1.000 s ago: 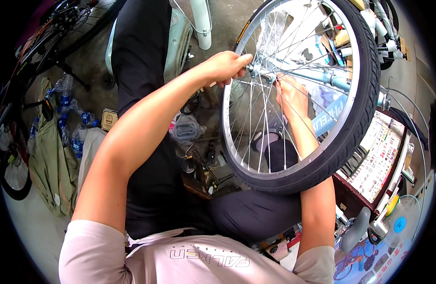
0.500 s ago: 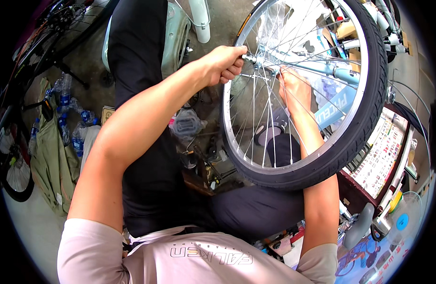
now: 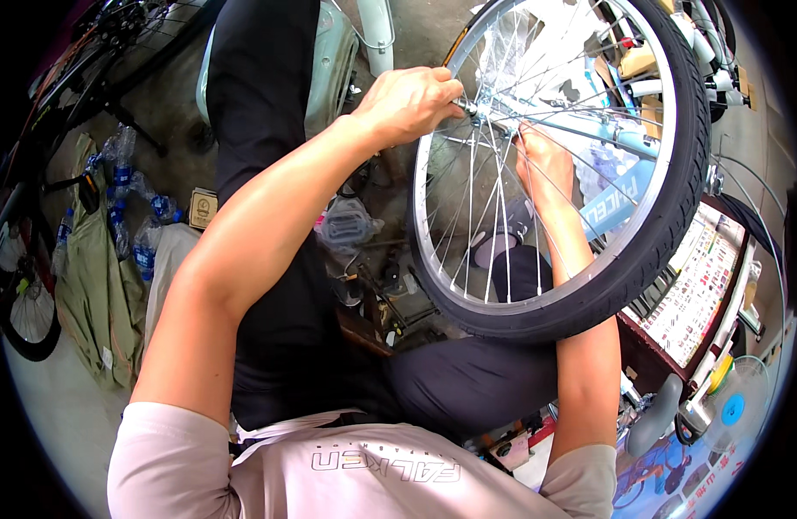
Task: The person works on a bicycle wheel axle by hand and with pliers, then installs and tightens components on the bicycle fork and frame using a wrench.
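Observation:
A bicycle wheel with a black tyre (image 3: 679, 147), silver rim and many spokes is raised on the right, with a light blue fork (image 3: 627, 138) behind it. My left hand (image 3: 416, 104) is closed at the axle end (image 3: 469, 109) on the hub's left side, knuckles upward, gripping a small metal fitting there, partly hidden by the fingers. Behind the spokes, my right hand (image 3: 544, 160) has curled fingers near the hub, beside the fork; what they hold is hidden. My right forearm runs up behind the lower rim.
Another bicycle (image 3: 87, 69) is at the left, beside an olive cloth (image 3: 96, 303) and plastic bottles (image 3: 143, 251). A pale green metal object (image 3: 329, 60) is ahead by my leg. A parts case (image 3: 688, 294), grey saddle (image 3: 653, 419) and fan (image 3: 731, 406) are at right.
My left hand has moved slightly up and turned so its knuckles face up, still closed at the axle end. The wheel and right hand have shifted slightly to the right.

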The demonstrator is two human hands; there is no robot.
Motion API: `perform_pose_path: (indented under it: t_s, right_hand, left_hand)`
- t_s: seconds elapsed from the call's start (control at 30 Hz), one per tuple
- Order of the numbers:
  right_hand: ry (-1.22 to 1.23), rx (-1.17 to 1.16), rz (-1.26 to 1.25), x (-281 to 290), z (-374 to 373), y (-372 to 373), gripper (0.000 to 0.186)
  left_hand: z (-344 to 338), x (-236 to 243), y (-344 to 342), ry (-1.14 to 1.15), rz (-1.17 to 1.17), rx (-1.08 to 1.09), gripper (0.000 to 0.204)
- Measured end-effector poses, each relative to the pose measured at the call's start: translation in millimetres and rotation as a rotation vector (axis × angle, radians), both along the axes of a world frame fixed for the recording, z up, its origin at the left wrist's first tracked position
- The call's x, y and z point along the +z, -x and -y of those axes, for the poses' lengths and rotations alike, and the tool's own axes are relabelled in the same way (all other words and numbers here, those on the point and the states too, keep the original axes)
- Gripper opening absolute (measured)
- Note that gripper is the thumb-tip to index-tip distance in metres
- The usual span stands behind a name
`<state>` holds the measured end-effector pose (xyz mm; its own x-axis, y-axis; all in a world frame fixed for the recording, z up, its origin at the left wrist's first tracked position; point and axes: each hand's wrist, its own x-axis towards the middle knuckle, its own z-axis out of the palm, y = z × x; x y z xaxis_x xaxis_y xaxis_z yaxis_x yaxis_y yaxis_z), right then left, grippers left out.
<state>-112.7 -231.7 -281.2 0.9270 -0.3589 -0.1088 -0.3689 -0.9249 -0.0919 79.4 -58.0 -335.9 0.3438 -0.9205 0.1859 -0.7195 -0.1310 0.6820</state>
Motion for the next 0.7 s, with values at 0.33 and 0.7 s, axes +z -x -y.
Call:
perform_pose_path:
  t_s: [0.33,0.7]
  right_hand:
    - [-0.008,0.084,0.161,-10.8,4.5,11.4,0.019]
    - [0.026,0.114,0.227,-9.0,-0.7,1.0,0.017]
  left_hand:
    - [13.1,-7.7,2.6,-0.534,-1.601,0.144,0.052]
    - [2.2,5.8,4.3,0.032,-0.063,0.016,0.027]
